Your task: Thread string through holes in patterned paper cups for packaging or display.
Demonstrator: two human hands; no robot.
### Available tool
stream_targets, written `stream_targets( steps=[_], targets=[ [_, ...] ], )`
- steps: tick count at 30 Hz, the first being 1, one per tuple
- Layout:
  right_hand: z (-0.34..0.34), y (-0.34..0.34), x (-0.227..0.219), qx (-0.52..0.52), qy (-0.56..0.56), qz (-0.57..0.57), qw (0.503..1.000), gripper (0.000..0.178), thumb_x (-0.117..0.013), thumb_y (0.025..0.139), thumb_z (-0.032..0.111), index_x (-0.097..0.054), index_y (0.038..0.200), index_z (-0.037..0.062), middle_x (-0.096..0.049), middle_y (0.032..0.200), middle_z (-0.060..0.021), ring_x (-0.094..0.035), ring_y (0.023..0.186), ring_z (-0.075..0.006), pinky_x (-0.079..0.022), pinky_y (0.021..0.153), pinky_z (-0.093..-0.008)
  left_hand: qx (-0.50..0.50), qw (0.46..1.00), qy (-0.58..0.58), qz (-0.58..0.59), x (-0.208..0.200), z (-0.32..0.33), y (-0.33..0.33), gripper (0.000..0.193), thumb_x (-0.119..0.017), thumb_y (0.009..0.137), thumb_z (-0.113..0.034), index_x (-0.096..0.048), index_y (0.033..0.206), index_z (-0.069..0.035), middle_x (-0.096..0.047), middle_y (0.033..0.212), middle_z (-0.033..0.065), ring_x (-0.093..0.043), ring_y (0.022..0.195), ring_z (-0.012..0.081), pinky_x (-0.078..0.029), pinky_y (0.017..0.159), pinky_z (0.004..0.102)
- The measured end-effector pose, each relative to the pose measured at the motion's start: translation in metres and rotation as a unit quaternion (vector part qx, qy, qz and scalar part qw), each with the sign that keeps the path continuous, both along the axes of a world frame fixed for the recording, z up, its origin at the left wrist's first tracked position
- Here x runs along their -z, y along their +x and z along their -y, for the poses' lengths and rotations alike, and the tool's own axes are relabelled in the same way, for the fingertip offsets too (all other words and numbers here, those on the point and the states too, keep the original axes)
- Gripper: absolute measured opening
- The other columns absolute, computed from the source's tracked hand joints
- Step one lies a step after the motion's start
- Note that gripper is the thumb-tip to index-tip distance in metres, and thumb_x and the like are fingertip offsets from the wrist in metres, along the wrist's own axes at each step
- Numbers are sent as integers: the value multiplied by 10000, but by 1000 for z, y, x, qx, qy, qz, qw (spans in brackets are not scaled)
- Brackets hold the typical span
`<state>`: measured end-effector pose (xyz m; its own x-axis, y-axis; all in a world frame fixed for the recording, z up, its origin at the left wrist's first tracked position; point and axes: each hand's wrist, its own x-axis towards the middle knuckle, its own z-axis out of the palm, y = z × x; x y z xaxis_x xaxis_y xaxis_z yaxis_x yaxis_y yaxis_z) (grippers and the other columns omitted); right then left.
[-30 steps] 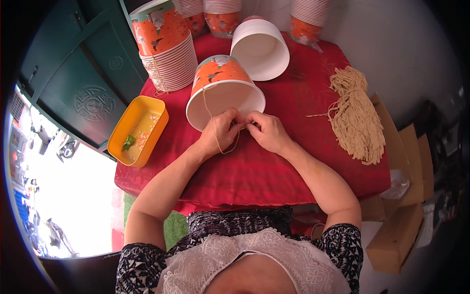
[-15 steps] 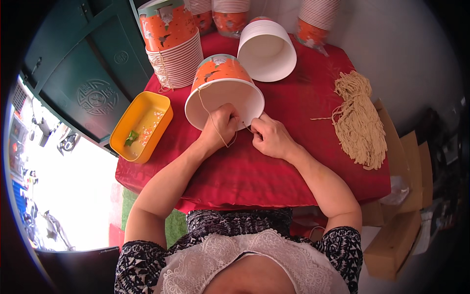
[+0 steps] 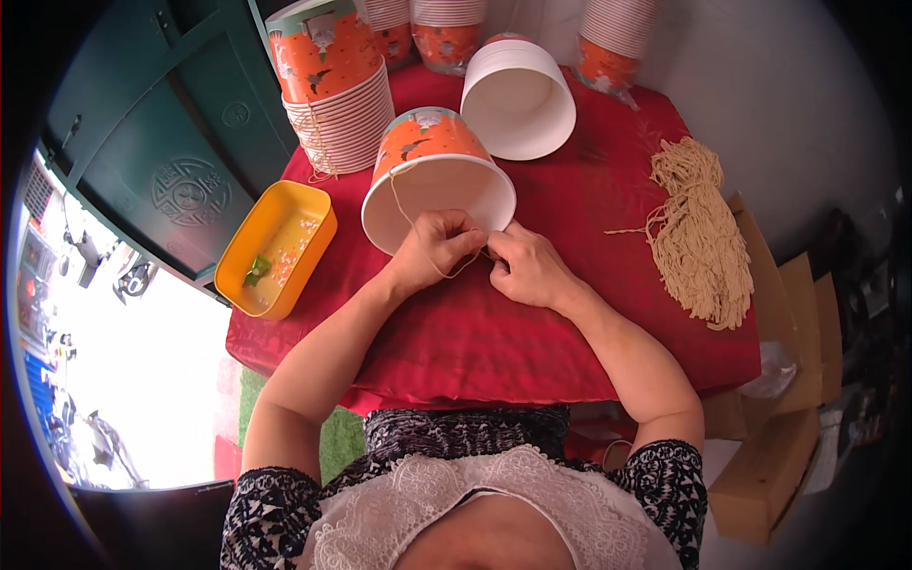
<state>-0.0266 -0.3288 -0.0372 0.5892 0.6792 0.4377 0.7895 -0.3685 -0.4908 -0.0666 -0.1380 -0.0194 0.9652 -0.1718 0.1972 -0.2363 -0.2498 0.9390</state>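
An orange paper bucket (image 3: 429,138) with a white inside lies tilted on the table, its mouth toward me. A thin beige cord (image 3: 400,198) runs from the left of its rim, droops past my left wrist and leads up to my fingertips. My left hand (image 3: 435,249) is closed in a pinch on the cord in front of the lower rim. Close beside it my right hand (image 3: 528,266) is closed at the rim's lower right, its fingertips also on the cord. The cord's very end is hidden between the fingers.
The table has a red cloth (image 3: 570,351). At its left stands a yellow tub (image 3: 318,231) with small beads; behind it rises a stack of buckets (image 3: 340,133). A white-mouthed bucket (image 3: 521,103) lies at the back. A bundle of beige cords (image 3: 698,237) lies right, near cardboard boxes (image 3: 769,475).
My left hand has come out from inside the bucket's mouth to just in front of the rim, nearer my right hand. My right hand stays at the rim.
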Motion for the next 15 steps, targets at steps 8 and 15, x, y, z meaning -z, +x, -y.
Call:
stream_targets(
  steps=[8,15],
  targets=[
    [1,0,2,12,-5,-25,1000,103,-605,692,25,-556,779,0,-570,853,-193,-591,774,-379,-494,671,-466,-30,993,107,47,7,4,4,173,-639,881,-113,-643,810,44,-637,688,65,-569,627,111,-463,567,283],
    [6,7,5,7,81,-81,993,77,-627,725,20,-559,753,-4,-577,842,-178,-595,759,-354,-498,663,-438,-30,986,136,94,4,5,2,154,-656,863,-104,-648,818,43,-648,693,75,-586,630,125,-470,575,291]
  ],
)
